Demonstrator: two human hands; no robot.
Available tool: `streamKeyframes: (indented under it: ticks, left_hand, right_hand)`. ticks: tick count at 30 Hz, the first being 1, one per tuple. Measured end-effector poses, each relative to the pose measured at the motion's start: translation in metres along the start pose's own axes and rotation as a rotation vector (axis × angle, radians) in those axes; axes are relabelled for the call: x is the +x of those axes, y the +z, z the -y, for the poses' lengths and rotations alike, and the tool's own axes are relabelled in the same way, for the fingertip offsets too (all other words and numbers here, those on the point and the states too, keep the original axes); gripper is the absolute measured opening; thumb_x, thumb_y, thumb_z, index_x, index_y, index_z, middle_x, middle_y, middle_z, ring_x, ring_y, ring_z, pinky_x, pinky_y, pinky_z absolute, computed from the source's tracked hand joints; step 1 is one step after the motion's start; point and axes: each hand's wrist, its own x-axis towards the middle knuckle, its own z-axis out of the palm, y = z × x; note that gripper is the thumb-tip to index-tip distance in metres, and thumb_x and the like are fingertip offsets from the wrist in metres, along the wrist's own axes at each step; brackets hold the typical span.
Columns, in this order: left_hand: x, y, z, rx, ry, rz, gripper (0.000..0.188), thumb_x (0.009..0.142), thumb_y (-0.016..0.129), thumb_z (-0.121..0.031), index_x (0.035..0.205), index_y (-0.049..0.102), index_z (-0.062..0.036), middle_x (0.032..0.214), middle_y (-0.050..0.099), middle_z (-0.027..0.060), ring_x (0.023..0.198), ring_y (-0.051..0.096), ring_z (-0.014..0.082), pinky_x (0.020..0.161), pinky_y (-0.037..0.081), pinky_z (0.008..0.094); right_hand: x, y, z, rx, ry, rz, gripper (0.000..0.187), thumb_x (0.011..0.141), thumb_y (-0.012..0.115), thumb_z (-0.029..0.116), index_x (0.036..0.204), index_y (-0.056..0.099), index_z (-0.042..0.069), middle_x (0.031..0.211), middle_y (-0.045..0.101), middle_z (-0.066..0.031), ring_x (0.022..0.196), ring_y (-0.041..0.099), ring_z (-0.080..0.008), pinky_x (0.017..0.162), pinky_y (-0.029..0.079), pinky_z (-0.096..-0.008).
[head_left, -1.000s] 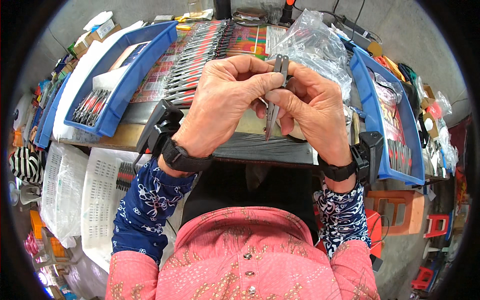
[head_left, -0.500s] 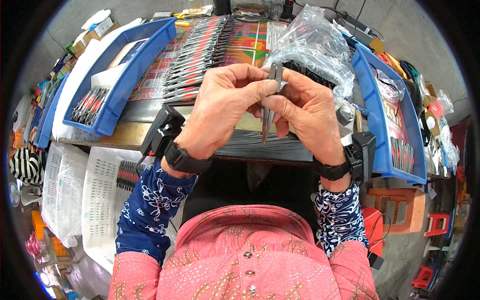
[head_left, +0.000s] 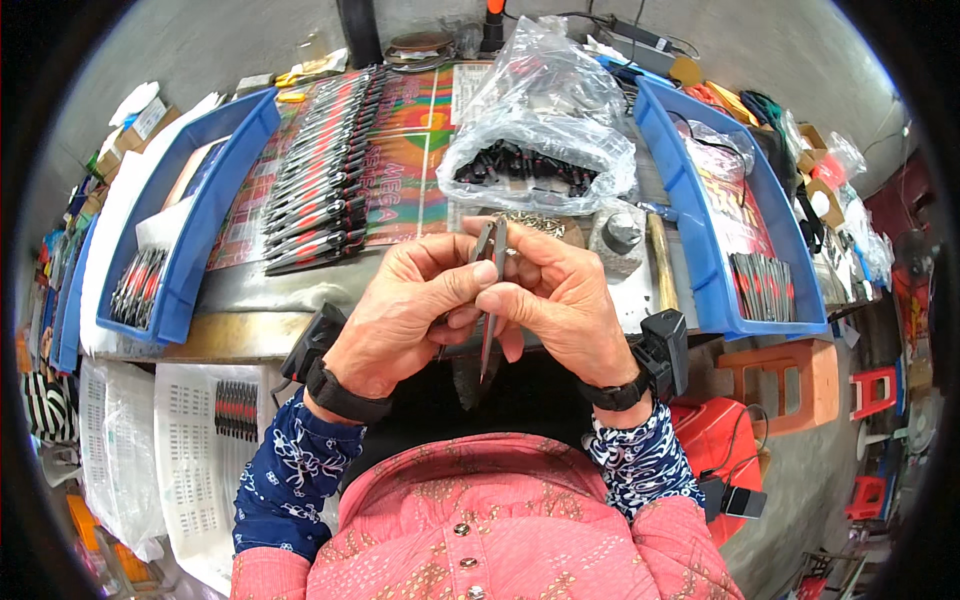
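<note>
Between my hands is a slim grey metal tool (head_left: 486,345) with two narrow legs at the top and a pointed lower end; its exact kind is unclear. My left hand (head_left: 400,315) is closed, pinching it between thumb and fingers. From the other side my right hand (head_left: 562,312) also grips it, thumb across the front. Both are held above the bench's front edge, and the fingers cover the tool's middle. Just beyond them lie a pile of small brass-coloured pins (head_left: 535,222) and an open clear plastic bag (head_left: 612,165) of black and red parts.
A long row of black-and-red slim tools (head_left: 318,190) lies left on the bench. Blue trays (head_left: 185,290) (head_left: 735,318) flank it. A metal block (head_left: 620,238) and wooden handle (head_left: 661,262) sit right. A white basket (head_left: 190,440) stands lower left, an orange stool (head_left: 790,385) lower right.
The view has shifted, showing the bag's opening and the brass pins. My hands have come lower, toward my body, both still holding the metal tool.
</note>
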Motion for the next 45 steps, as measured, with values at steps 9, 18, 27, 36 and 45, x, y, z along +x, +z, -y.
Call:
streamKeyframes:
  ticks: [9,18,27,36,45]
  left_hand:
    - [0.033,0.042,-0.010,0.349,0.133,-0.064,0.012,0.092,0.065,-0.010,0.100,0.063,-0.0010,0.083,0.066,0.0034,0.055,0.050,0.0036,0.046,0.037,0.0158]
    - [0.100,0.076,-0.009,0.567,0.408,-0.123,0.013,0.091,0.066,-0.010,0.099,0.064,-0.0003,0.086,0.068,0.0043,0.062,0.058,0.0038,0.051,0.042,0.0144]
    - [0.143,0.083,0.015,0.545,0.550,-0.136,0.013,0.091,0.066,-0.007,0.099,0.065,0.0020,0.082,0.068,0.0048,0.064,0.060,0.0050,0.052,0.040,0.0160]
    - [0.159,0.084,0.025,0.581,0.573,-0.155,0.010,0.090,0.067,-0.007,0.097,0.066,-0.0001,0.072,0.065,0.0017,0.060,0.059,0.0035,0.048,0.035,0.0152]
    - [0.160,0.083,0.028,0.548,0.572,-0.153,0.010,0.089,0.067,-0.007,0.097,0.066,0.0002,0.074,0.066,0.0022,0.060,0.059,0.0035,0.048,0.036,0.0154]
  right_hand:
    - [-0.040,-0.054,0.029,-0.382,-0.050,-0.337,0.037,0.090,0.066,0.009,0.126,0.059,0.002,0.072,0.063,-0.0018,0.057,0.056,-0.0058,0.050,0.046,-0.0217]
    - [-0.066,-0.100,0.003,-1.688,-0.144,-0.581,0.038,0.079,0.070,0.009,0.111,0.056,-0.003,0.103,0.057,-0.0182,0.094,0.056,-0.0354,0.080,0.049,-0.0425]
    - [-0.062,-0.108,-0.012,-1.781,0.108,-0.680,0.041,0.077,0.071,0.012,0.113,0.054,0.002,0.097,0.054,-0.0131,0.091,0.060,-0.0300,0.071,0.055,-0.0367]
    - [-0.060,-0.112,-0.019,-1.754,0.209,-0.691,0.047,0.080,0.069,0.016,0.120,0.049,0.002,0.097,0.052,-0.0125,0.089,0.060,-0.0296,0.066,0.057,-0.0386]
    - [-0.061,-0.111,-0.016,-1.719,0.201,-0.679,0.050,0.080,0.070,0.019,0.123,0.049,0.002,0.097,0.052,-0.0121,0.091,0.060,-0.0296,0.067,0.057,-0.0384]
